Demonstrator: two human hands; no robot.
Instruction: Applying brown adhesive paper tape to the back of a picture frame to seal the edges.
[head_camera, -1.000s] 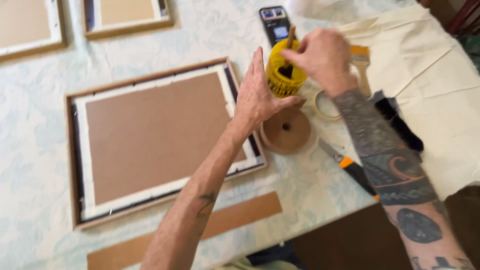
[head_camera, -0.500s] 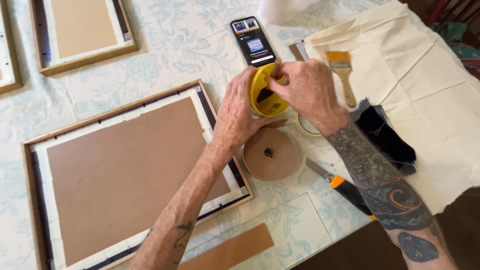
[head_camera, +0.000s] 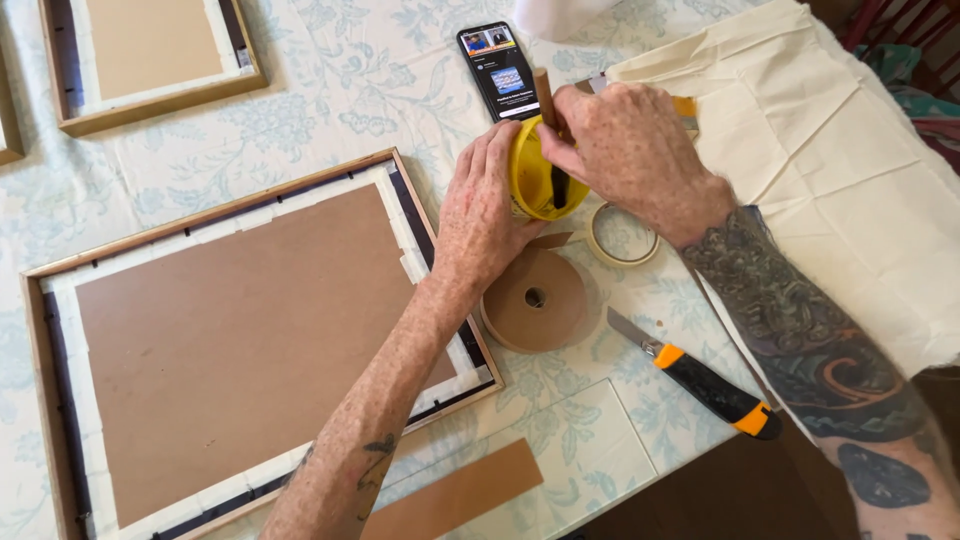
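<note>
The left hand (head_camera: 480, 215) has its fingers wrapped around a small yellow plastic tub (head_camera: 540, 180) near the surface's far edge; the right hand (head_camera: 630, 150) has its fingers pinched on a wooden-handled brush (head_camera: 546, 100) standing in it.

Counter under a floral cloth, bright even light

The whole counter (head_camera: 300, 110) was covered by a pale cloth with a washed-out blue leaf and flower print, pretty evenly lit with only soft shadows. A plain cream fabric sheet (head_camera: 850, 170) was draped over the right side and hung past the edge. Below the counter's near edge you could see a strip of dark brown floor (head_camera: 720, 490). Up in the top right corner there was a bit of reddish-brown wooden furniture (head_camera: 880, 25), probably a chair, with some colourful cloth (head_camera: 925, 95) beside it. No walls or windows in shot.
</note>
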